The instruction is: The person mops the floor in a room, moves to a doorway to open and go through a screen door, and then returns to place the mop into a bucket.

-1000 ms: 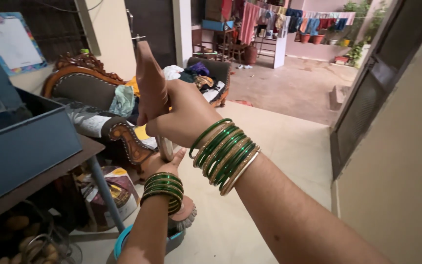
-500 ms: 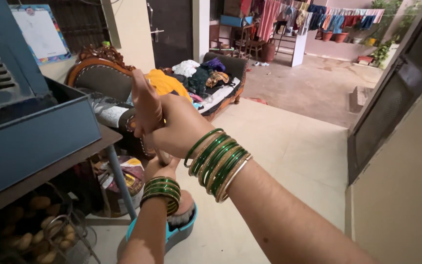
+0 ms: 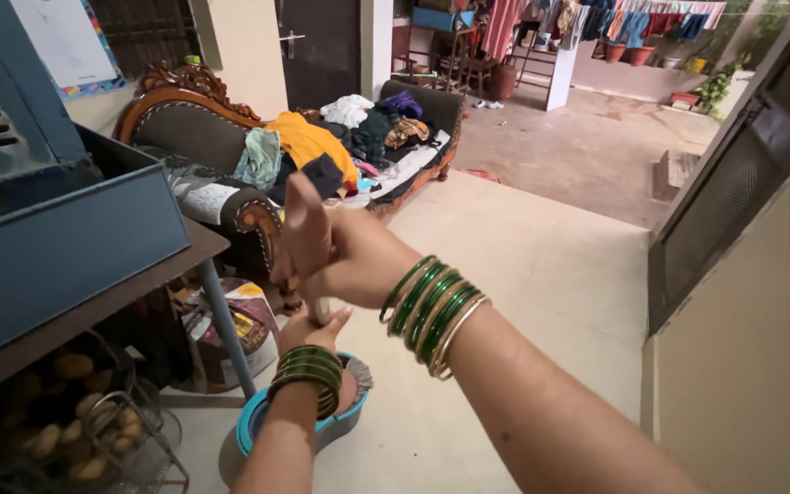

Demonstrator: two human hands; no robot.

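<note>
Right hand [image 3: 345, 261] clenched around upright handle [image 3: 319, 306], lowered from earlier raised position. Left hand [image 3: 314, 331] gripping the handle below, above blue bucket [image 3: 258, 425] on floor; possibly a mop. Blue machine [image 3: 57, 229] on counter [image 3: 93, 311].

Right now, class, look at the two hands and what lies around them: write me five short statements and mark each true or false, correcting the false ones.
1. Both hands grip one upright pole. True: the right hand is wrapped round the pole high up, and the left hand holds it lower down.
2. The bangles on both wrists are red. False: they are green with gold edges.
3. A blue bucket stands on the floor under the hands. True.
4. The sofa is bare. False: clothes are piled on its seat.
5. The blue metal box lies on the floor. False: it rests on a table at the left.
</note>
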